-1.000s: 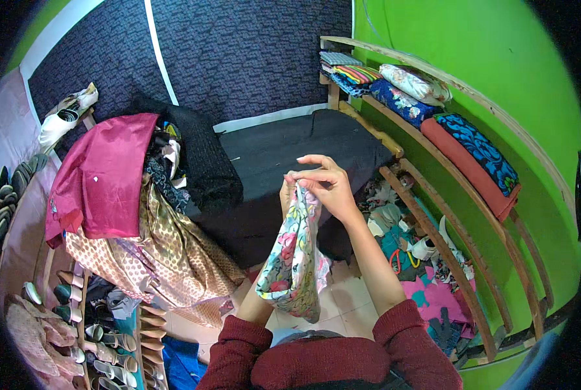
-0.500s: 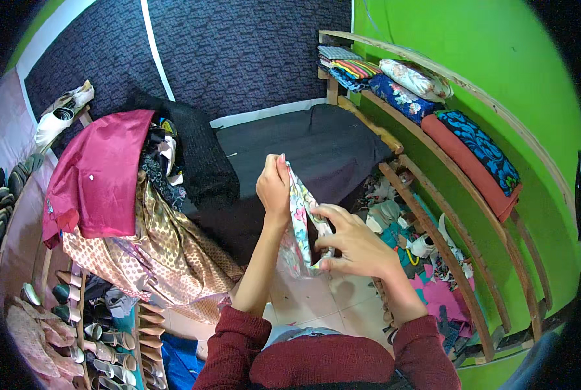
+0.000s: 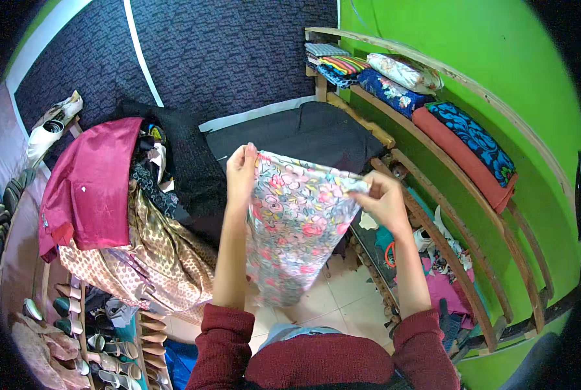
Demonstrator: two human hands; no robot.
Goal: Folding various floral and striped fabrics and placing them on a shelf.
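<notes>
A floral cloth, white with pink, yellow and grey flowers, hangs spread out in front of me. My left hand pinches its upper left corner. At the upper right corner, my right hand grips the edge between thumb and fingers. The top edge runs nearly straight between the two hands, sloping slightly down to the right. Its lower end narrows and hangs loose above the tiled floor, a little blurred. Whether the cloth is a garment or a plain piece, I cannot tell.
Left of me lies a heap with a magenta cloth and a gold patterned cloth. A dark-covered bed stands ahead. Folded fabrics rest along a wooden rack at right. Shoes fill a rack at lower left.
My right hand has moved right and up, taking the cloth's far corner. The cloth has gone from a narrow folded strip to a wide spread sheet. My left hand shifted slightly left.
</notes>
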